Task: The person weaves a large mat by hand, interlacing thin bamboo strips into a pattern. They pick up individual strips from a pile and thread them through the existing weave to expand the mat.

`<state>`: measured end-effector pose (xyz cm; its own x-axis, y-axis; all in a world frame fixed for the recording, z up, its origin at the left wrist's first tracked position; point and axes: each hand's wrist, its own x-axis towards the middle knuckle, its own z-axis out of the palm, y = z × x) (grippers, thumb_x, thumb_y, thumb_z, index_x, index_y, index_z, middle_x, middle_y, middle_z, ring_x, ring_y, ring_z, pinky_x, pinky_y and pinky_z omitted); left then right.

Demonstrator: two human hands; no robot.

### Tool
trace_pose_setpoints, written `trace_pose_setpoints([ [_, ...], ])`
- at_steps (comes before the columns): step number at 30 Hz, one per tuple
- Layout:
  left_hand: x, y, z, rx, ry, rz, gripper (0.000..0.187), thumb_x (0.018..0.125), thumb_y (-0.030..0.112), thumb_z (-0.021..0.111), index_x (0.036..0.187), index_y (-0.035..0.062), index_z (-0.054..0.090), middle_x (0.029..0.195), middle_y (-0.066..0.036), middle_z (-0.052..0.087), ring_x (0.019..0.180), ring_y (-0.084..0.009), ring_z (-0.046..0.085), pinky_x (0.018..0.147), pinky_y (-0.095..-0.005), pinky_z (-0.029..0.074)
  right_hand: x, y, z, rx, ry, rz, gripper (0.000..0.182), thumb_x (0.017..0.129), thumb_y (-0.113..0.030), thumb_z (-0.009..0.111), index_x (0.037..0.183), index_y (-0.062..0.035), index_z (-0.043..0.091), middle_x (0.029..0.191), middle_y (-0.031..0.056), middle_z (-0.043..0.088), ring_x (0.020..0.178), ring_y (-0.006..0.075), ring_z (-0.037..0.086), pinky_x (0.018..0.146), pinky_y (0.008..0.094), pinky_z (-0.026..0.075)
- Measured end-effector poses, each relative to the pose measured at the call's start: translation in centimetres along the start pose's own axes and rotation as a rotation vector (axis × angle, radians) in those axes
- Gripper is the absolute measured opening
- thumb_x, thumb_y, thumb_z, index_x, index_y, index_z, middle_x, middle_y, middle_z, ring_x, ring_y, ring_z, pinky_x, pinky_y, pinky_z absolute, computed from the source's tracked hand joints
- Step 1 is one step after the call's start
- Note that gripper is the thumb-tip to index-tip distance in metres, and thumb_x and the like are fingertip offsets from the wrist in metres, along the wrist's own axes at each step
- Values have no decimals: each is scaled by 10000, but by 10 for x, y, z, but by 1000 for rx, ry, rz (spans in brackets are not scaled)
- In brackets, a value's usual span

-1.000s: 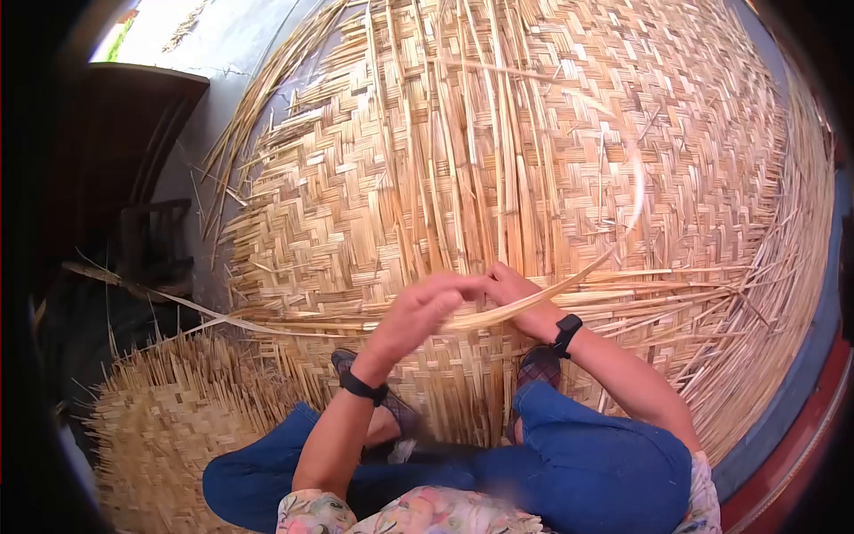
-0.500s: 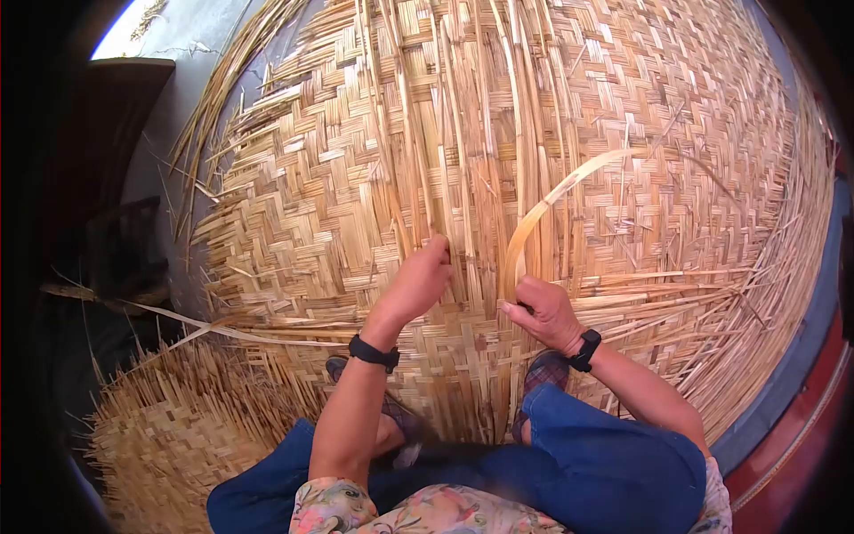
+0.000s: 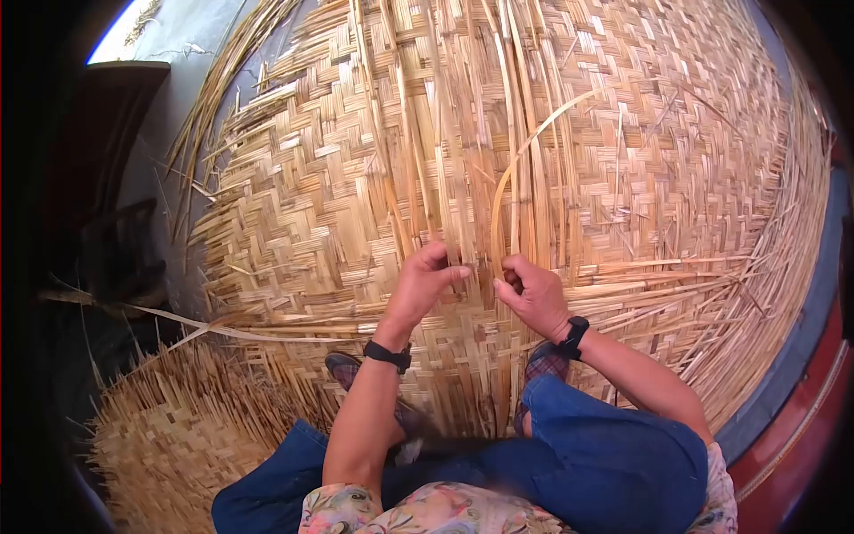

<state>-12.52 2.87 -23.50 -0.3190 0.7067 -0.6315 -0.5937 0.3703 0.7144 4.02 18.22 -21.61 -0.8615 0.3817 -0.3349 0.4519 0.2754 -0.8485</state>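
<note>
A large woven mat (image 3: 329, 205) of pale tan strips spreads in front of me. My right hand (image 3: 532, 295) is closed, thumb and fingers pinching the lower end of a curved yellowish strip (image 3: 507, 187), which arcs up and to the right over the mat. Just left of it, my left hand (image 3: 431, 287) is over the mat with thumb and index finger apart, close to the long upright strips; nothing shows between them. Both wrists wear black bands. Long loose strips (image 3: 520, 116) lie lengthwise on the mat beyond my hands.
Bundled strips (image 3: 658, 289) lie crosswise at the right. Another woven piece (image 3: 169, 445) with ragged ends is at the lower left. A dark wooden piece of furniture (image 3: 111, 133) stands at the left. My shoes (image 3: 547, 363) rest at the mat's near part.
My left hand has shifted slightly right and its thumb has spread from the fingers. My right hand has moved a little up and left, and the curved strip has swung leftward with it.
</note>
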Motion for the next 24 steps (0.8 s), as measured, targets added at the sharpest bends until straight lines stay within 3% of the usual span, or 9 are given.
trace_pose_setpoints([
  [4,-27,9,9,99,-1,175,402,894,-107,636,1272,25,666,1130,-26,587,1056,-122,601,924,-271,559,11,-5,1,-444,-147,-258,170,927,-164,660,1096,-153,661,907,61,632,880,281,649,721,394,532],
  [6,-51,19,19,-286,214,149,371,890,-110,641,1226,36,699,1124,-14,586,1058,-126,603,932,-274,564,12,8,7,-402,-134,-220,236,931,-144,646,1161,-191,667,912,59,625,925,276,634,761,408,528],
  [7,-54,-3,16,-286,499,273,275,897,-108,629,1102,39,739,1089,-21,589,1049,-132,604,911,-283,571,10,8,9,-404,-116,-209,247,927,-129,653,1169,-180,667,902,62,619,914,274,630,763,405,529],
  [11,-84,-48,18,12,657,326,161,894,-124,589,953,3,669,1064,-93,629,972,-159,637,889,-326,594,7,5,4,-10,-126,-5,299,927,-99,621,1218,-163,650,998,83,642,971,320,633,823,401,532],
  [14,-107,-39,-19,-607,749,340,145,908,-105,555,860,17,617,1084,-137,664,985,-210,670,874,-366,609,3,-31,5,-74,32,-180,344,925,-90,611,1269,-78,608,1096,140,616,1055,343,607,893,398,516],
  [18,-121,-22,-46,-770,208,203,155,967,-19,474,865,69,551,1125,-186,691,1053,-270,682,871,-418,606,19,-46,62,-321,-308,-610,394,903,-74,644,1288,-42,566,1190,175,592,1088,335,602,905,402,512],
  [22,-65,-4,-65,206,548,16,154,1014,92,529,1111,15,620,1135,-142,691,1045,-177,658,832,-337,560,32,-44,51,-234,-346,-702,169,898,-154,699,1007,-44,630,945,115,681,815,322,634,706,399,529],
  [23,-47,-14,-80,364,401,75,273,1028,152,564,1253,5,615,1125,-94,688,1015,-137,635,806,-300,534,30,-41,53,-82,-137,-673,130,937,-169,693,930,-53,636,782,45,673,639,214,596,610,350,503],
  [24,-39,-8,-80,271,341,14,286,1026,173,586,1261,11,614,1116,-75,687,994,-123,631,794,-291,528,27,-34,55,139,-120,-391,132,951,-168,681,920,-55,620,778,34,668,660,171,600,618,326,505],
])
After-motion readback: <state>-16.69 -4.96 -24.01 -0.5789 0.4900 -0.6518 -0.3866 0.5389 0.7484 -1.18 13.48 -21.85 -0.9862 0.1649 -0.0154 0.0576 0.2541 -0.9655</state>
